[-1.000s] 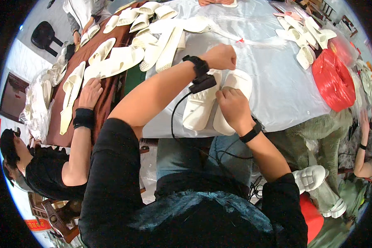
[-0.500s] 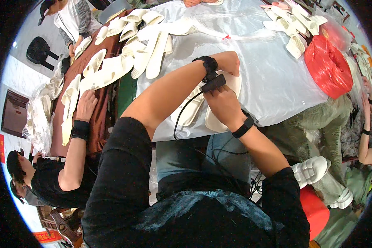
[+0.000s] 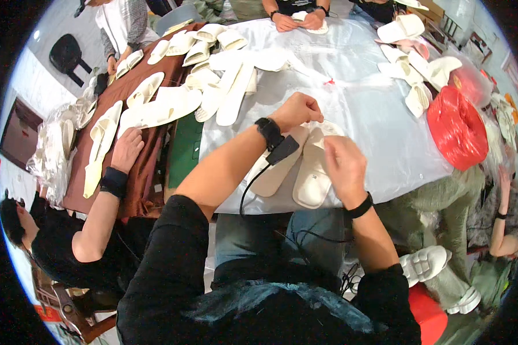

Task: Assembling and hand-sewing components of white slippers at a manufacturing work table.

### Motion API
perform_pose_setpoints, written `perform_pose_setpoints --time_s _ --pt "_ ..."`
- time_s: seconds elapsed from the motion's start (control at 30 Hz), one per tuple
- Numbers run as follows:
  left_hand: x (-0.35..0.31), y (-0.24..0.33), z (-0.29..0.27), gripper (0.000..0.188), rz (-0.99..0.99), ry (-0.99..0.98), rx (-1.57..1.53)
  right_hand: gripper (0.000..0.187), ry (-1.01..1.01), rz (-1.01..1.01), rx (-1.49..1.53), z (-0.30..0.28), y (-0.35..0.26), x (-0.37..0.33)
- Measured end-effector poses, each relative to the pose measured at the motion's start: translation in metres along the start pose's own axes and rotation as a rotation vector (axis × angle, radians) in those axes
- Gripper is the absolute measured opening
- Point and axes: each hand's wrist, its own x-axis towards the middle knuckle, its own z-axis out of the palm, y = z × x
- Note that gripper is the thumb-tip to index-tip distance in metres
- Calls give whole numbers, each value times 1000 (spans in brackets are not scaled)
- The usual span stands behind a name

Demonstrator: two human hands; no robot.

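A pair of cream-white slippers lies on the plastic-covered table in front of me, the left slipper [image 3: 275, 175] partly beneath my left wrist and the right slipper [image 3: 312, 187] more exposed. Above their far ends is my left hand [image 3: 297, 110], its thumb and fingers drawn together in a pinch. Whatever it may hold is too small to make out. My right hand [image 3: 347, 167] hovers at the right slipper's right side, fingers bent and smeared by motion, so its grip is unclear. Both wrists wear black bands, and a cable runs from the left one.
Cream slippers and soles [image 3: 230, 92] are heaped at the left of the table [image 3: 385, 155]. More slippers [image 3: 411, 66] and a red plastic roll [image 3: 457, 127] sit at the right. A co-worker's hand [image 3: 128, 150] rests at the brown cloth; another person's hands [image 3: 299, 22] work on a slipper opposite.
My hands, close together and crossed over the slippers before, have come apart: the left has moved left, the right to the right. More of the slippers shows. The whole view has shifted slightly.
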Motion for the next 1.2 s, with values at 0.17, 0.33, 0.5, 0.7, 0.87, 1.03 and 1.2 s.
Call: perform_pose_setpoints --time_s 0.17,0.33,0.5,0.7,0.87,1.03,1.2 --pt "-24 -1 -7 17 43 79 2 19 53 303 175 22 48 47" --pt "-39 -22 -14 16 95 229 -54 18 -211 634 594 51 49 89" --pt "-42 -38 -24 12 117 245 -314 10 -311 619 794 68 42 113" --pt "-48 -45 -29 19 153 359 -650 14 -373 600 896 73 47 136" --pt "-51 -45 -44 16 156 347 -773 11 -324 450 683 91 52 124" --pt "-52 -52 -52 20 149 396 -747 6 -298 378 617 86 53 121" --pt "-57 -60 -49 19 152 429 -794 6 -333 379 618 83 41 119"
